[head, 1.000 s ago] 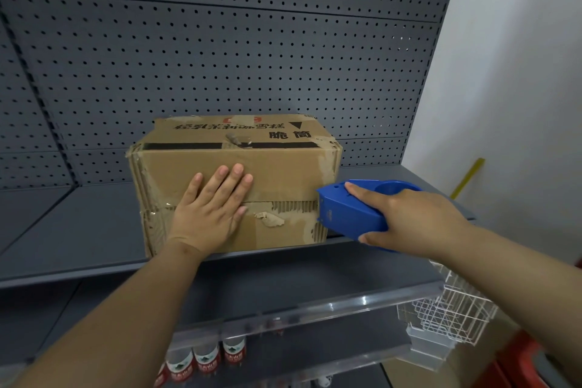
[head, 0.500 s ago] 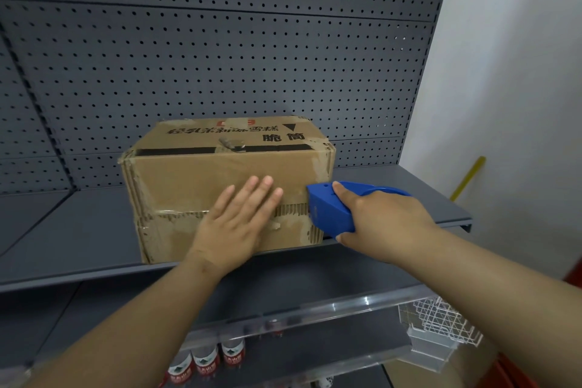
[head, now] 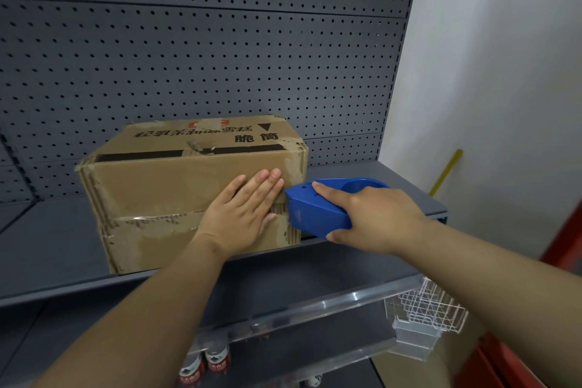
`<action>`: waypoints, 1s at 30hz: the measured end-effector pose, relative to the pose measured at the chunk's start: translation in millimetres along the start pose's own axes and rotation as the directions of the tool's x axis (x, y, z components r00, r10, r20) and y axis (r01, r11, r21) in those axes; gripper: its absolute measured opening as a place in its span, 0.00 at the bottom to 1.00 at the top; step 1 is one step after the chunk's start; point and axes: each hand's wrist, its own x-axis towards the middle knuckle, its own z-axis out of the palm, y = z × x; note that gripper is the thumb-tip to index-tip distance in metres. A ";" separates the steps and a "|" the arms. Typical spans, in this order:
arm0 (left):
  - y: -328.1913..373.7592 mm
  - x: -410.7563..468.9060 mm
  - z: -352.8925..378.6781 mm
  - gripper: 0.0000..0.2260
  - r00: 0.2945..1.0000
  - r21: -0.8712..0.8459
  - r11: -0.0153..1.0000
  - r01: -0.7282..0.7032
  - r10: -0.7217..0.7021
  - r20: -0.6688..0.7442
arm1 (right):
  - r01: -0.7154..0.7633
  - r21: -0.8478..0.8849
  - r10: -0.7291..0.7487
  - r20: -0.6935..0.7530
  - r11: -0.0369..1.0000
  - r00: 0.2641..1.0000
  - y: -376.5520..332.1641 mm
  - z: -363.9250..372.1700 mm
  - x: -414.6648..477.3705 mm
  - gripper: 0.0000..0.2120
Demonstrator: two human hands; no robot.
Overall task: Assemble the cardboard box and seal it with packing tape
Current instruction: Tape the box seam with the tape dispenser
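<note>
A worn brown cardboard box [head: 157, 192] with printed characters on top stands on the grey shelf [head: 47, 246]. Clear tape runs along the seam across its front face. My left hand [head: 244, 214] lies flat with straight fingers on the right part of that front face, over the seam. My right hand [head: 374, 217] grips a blue tape dispenser [head: 315, 211], forefinger stretched along its top. The dispenser's nose touches the box's front right corner, just beside my left fingertips.
A grey pegboard wall [head: 204, 57] rises behind the box. Below the shelf a clear-fronted ledge holds several cans [head: 204, 362]. A white wire basket [head: 425, 312] hangs at the lower right. A white wall and a yellow stick [head: 447, 170] stand to the right.
My left hand has slid rightwards along the box front, from its middle to near the right corner. My right hand with the dispenser stays at that corner.
</note>
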 end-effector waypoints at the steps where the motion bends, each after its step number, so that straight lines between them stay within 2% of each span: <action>1: 0.1 0.1 -0.1 0.29 1.000 0.003 1.000 0.003 -0.003 -0.001 | 0.006 0.004 -0.006 -0.001 1.000 1.000 2.9 1.7 -0.3 0.38; 9: 1.4 2.0 0.9 0.29 1.000 0.023 1.000 0.000 0.000 -0.016 | -0.075 0.077 0.077 -0.017 0.994 0.997 37.7 2.7 -14.8 0.38; 21: 2.6 4.0 2.8 0.28 0.999 0.040 0.999 -0.012 0.013 -0.035 | -0.063 0.054 0.065 -0.050 0.997 0.997 48.6 8.4 -19.4 0.38; 30: 4.5 2.9 2.9 0.28 0.999 0.058 0.998 -0.011 0.013 -0.030 | -0.078 -0.011 0.077 -0.069 0.997 0.995 31.9 15.0 11.4 0.38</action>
